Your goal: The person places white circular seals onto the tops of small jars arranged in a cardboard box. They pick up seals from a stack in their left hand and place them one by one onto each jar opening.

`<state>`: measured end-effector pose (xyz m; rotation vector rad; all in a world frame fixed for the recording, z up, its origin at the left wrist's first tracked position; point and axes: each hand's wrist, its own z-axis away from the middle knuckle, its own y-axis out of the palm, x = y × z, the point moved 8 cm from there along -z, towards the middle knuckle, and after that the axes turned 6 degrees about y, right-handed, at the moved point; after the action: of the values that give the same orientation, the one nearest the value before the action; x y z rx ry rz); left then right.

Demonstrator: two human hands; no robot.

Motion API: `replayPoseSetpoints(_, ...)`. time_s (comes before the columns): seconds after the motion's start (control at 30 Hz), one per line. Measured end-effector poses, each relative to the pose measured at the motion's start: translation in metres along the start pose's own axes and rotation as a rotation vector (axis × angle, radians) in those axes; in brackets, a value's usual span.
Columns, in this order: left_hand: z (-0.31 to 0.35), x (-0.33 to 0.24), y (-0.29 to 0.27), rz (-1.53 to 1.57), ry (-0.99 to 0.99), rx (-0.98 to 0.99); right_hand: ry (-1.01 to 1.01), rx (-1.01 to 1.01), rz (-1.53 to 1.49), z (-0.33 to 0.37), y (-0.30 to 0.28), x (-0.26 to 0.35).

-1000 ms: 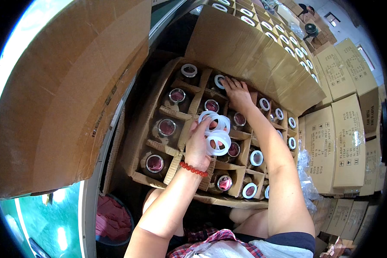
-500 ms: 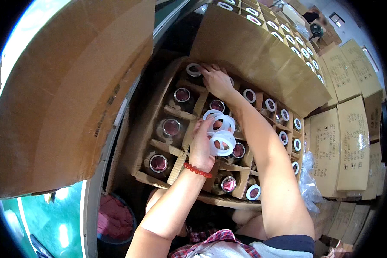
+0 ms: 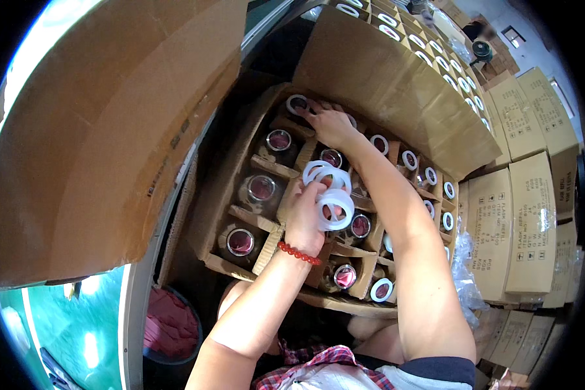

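An open cardboard box (image 3: 205,214) with cardboard dividers holds glass flask liners, their round mouths facing up with pink material showing inside. My left hand (image 3: 305,218) is closed on several white plastic rings (image 3: 337,209) above the middle of the box. My right hand (image 3: 331,123) reaches to the far left corner, fingers stretched out and apart. Its thumb side touches a white ring (image 3: 297,104) on the corner liner's mouth. Nearer me, liners in the left row, such as this glass liner (image 3: 261,188), have bare rims. Several on the right wear rings, including a ringed liner (image 3: 381,290).
A raised cardboard flap (image 3: 396,84) stands behind the box; beyond it is another box of ringed liners (image 3: 442,63). A large cardboard panel (image 3: 104,149) rises at left. Stacked cartons (image 3: 487,234) and clear plastic wrap (image 3: 467,273) lie right. A bucket (image 3: 172,325) holds pink material.
My right hand's thumb has come onto the ring at the far left corner. The rings in my left hand have tilted and spread slightly. The view has shifted a little.
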<state>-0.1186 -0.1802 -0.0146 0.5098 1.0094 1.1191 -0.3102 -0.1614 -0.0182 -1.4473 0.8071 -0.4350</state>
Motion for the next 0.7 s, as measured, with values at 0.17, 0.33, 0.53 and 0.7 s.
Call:
replayPoseSetpoints(0.17, -0.006, -0.015, -0.009, -0.045, 0.104, -0.001, 0.167, 0.076, -0.781, 0.018, -0.029, -0.013)
replayPoseSetpoints(0.33, -0.003, -0.027, -0.012, -0.11, 0.108, -0.067, -0.196, 0.054, -1.011, 0.093, -0.122, 0.036)
replayPoseSetpoints(0.53, -0.001, -0.024, -0.006, -0.19, 0.082, 0.073, -0.096, 0.109, -1.066, 0.098, -0.123, 0.039)
replayPoseSetpoints(0.7, 0.0, -0.038, -0.014, -0.26, 0.115, -0.006, 0.311, -0.264, -0.946, 0.068, -0.083, -0.01)
